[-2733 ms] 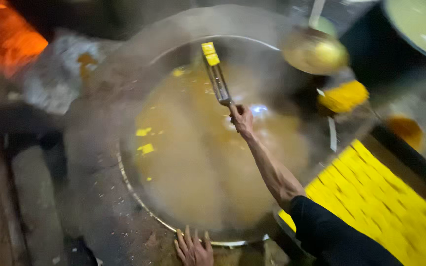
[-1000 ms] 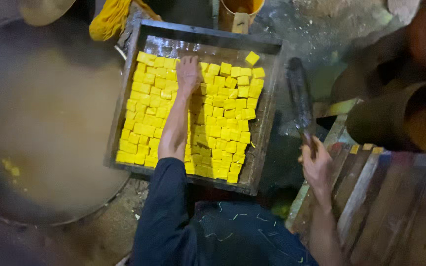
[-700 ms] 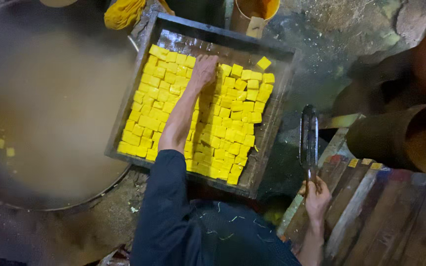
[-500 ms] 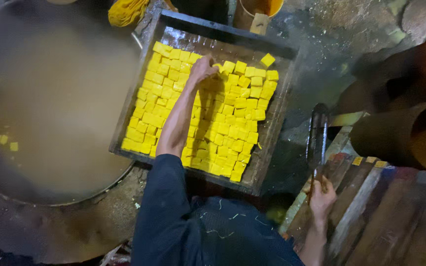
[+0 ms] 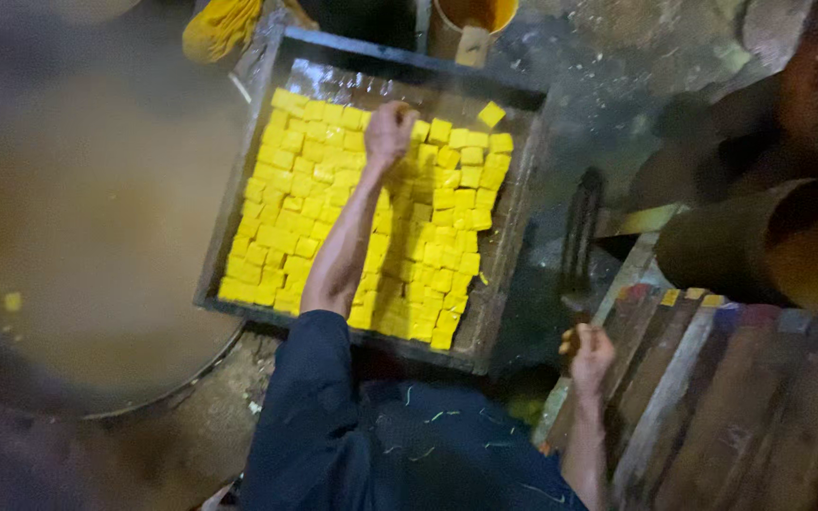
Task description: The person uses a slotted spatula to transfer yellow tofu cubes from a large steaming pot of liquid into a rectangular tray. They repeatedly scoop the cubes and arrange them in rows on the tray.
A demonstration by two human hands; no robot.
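A dark metal tray [image 5: 513,237] holds several rows of yellow cubes [image 5: 286,208]. My left hand [image 5: 390,132] reaches across the tray, its fingers curled down on cubes near the far edge. One loose cube [image 5: 491,114] lies at the tray's far right corner. To the right of the tray, my right hand [image 5: 591,355] grips the handle of a dark slotted spatula [image 5: 581,237], which points away from me over the wet ground.
A big round pan of cloudy brown liquid [image 5: 97,237] sits left of the tray, with a few yellow bits floating. A yellow bundle [image 5: 220,28] and an orange cup [image 5: 471,19] stand beyond the tray. Wooden planks [image 5: 731,397] and dark round pots [image 5: 759,246] fill the right side.
The view swung from the pan to the tray. My left hand went from flat on the cubes to curled over them. My right hand with the spatula sank lower at the right.
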